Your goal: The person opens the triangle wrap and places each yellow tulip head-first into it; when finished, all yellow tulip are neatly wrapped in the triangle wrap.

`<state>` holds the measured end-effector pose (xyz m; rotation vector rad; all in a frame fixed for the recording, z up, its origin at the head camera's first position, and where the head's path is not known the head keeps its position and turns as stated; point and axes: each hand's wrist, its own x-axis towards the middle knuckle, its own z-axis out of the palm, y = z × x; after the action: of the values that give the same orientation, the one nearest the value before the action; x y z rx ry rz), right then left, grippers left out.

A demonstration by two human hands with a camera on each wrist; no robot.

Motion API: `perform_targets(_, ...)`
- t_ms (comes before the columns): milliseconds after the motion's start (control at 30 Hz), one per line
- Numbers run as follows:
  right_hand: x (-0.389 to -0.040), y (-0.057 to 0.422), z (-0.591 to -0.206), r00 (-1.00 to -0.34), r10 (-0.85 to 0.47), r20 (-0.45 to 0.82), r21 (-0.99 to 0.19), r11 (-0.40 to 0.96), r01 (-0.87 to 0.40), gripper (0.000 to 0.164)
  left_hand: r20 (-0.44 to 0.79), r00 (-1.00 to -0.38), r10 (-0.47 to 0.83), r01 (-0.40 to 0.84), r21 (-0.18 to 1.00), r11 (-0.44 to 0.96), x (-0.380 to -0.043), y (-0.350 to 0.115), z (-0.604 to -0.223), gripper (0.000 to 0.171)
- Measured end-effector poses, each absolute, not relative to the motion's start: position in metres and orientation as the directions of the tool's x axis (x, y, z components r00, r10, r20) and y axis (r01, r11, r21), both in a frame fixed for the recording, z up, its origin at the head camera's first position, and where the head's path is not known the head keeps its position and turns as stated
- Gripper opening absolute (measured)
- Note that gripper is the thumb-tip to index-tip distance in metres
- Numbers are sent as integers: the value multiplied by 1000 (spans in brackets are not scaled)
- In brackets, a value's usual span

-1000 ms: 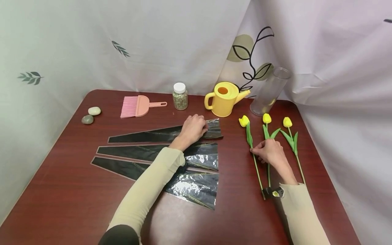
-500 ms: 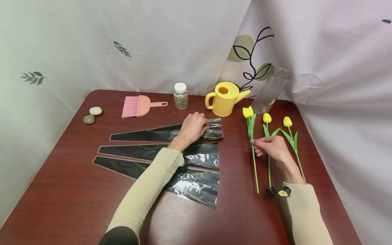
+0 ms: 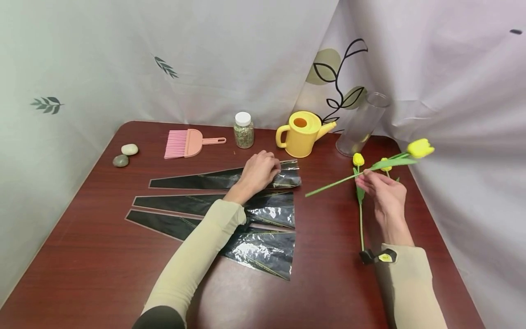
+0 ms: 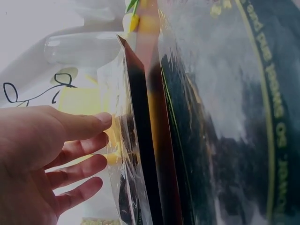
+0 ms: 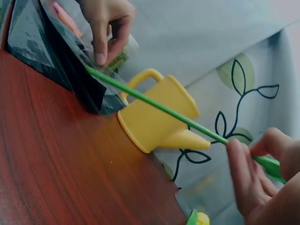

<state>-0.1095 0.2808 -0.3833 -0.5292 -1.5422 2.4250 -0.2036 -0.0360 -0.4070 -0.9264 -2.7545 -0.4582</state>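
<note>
My right hand (image 3: 386, 196) pinches the green stem of a yellow artificial tulip (image 3: 420, 148) between thumb and fingers. Its bloom points right, and the bare stem end points left toward the sleeves. With its fingertips my left hand (image 3: 260, 171) pinches the clear upper film at the wide end of the farthest black flower sleeve (image 3: 197, 181). That film stands lifted from the dark layer in the right wrist view, where the stem (image 5: 159, 105) ends visually beside the sleeve's mouth; whether it touches is unclear. A second tulip (image 3: 358, 160) lies on the table, and a third bloom (image 3: 385, 163) is partly hidden.
Two more black sleeves, a middle one (image 3: 176, 204) and a near one (image 3: 263, 253), lie below. Along the back stand a jar (image 3: 244, 132), a yellow watering can (image 3: 302, 137) and a clear vase (image 3: 357, 128). Left are a pink brush (image 3: 191, 143) and two stones (image 3: 129, 149).
The right hand has lifted the tulip off the table and turned it from upright along the table to sideways, bloom right and stem end left. The left hand stays at the sleeve.
</note>
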Motion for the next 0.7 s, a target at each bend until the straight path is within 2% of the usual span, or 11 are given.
perform_targets(167,-119,279,-388,-831,495,-255,-837,-543,-67,14,298,-777,554,622,235,747,-202,-38,-406,7)
perform_targets(333,-130,259,-397,-801,533,-273,-804,-584,-115,12,327,-767,552,632,241,736,-200,-38,-403,6)
perform_targets(700,-144,168,-418,-825,436,-360,-847,-523,94,10,340,-769,541,627,233,744,-198,-37,-399,7)
